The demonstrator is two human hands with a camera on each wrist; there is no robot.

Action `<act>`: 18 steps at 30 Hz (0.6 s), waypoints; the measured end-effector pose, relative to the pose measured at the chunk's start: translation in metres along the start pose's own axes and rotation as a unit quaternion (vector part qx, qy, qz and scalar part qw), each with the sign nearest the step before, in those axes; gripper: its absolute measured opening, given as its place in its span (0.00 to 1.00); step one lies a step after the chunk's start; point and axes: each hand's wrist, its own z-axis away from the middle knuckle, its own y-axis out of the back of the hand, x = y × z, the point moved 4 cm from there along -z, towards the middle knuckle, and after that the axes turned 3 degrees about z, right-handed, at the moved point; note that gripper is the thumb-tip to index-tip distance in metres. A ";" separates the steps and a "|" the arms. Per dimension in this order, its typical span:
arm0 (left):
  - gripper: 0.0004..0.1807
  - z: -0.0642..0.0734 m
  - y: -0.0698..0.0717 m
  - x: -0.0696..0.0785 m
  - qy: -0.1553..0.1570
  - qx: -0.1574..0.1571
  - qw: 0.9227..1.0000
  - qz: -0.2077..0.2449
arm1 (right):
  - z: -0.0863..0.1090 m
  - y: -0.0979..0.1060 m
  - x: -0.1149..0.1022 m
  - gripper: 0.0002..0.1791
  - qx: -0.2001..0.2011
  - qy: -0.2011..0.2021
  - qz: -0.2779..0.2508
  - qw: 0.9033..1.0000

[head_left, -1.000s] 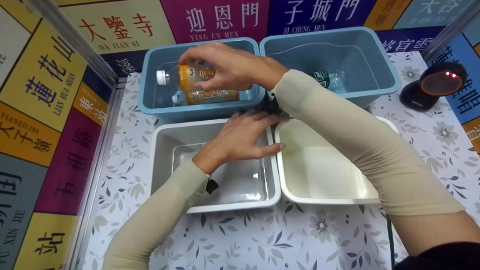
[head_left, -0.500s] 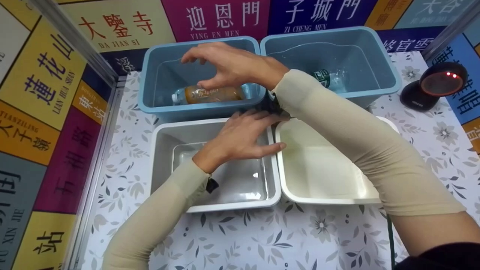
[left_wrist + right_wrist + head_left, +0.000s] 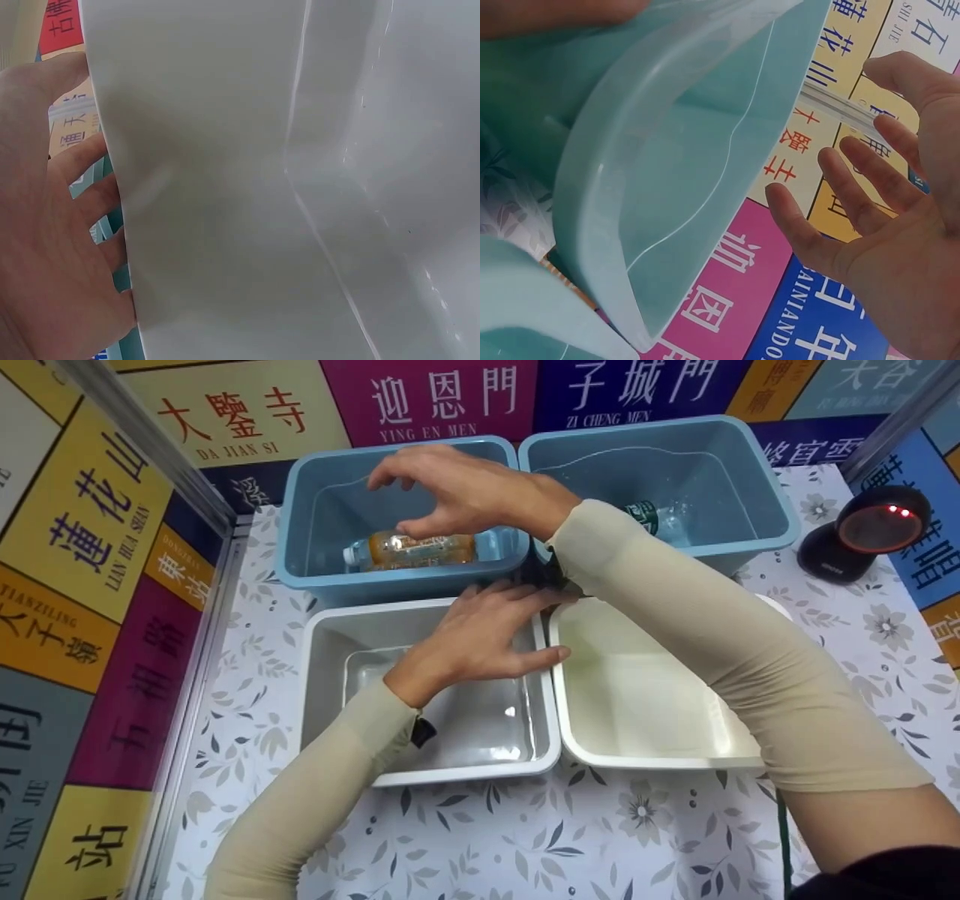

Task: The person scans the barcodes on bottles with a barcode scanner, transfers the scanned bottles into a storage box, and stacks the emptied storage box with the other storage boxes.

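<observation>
My right hand hovers over the left blue bin, fingers spread and gently bent, holding nothing. Below it, on the bin's floor, lies a clear plastic bottle with an orange label and a white cap; my thumb hides a bit of its upper edge. In the right wrist view the same hand appears with an empty palm. My left hand lies over the rim of the grey bin, its fingers extended toward the blue bins and its thumb pointing right. The left wrist view shows this hand beside the bin wall.
At the back right stands a second blue bin with a green-labelled clear bottle in it, partly behind my right sleeve. A cream bin adjoins the grey one. A black scanner-like device with red lights stands on the flowered tablecloth.
My right hand has let go of an orange-labelled bottle, which dropped into the left blue bin, and its fingers have spread. My left hand has stayed in place.
</observation>
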 end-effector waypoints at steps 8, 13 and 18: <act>0.37 0.001 0.000 -0.002 0.002 -0.002 1.000 0.007 | 0.005 0.006 0.001 0.32 0.001 -0.022 -0.009 1.000; 0.37 0.001 0.000 -0.002 0.000 -0.002 1.000 0.012 | 0.009 0.010 0.000 0.32 0.004 -0.025 -0.007 1.000; 0.37 0.001 0.001 -0.001 -0.005 -0.001 1.000 0.009 | 0.015 0.016 0.000 0.32 0.008 -0.036 0.003 0.999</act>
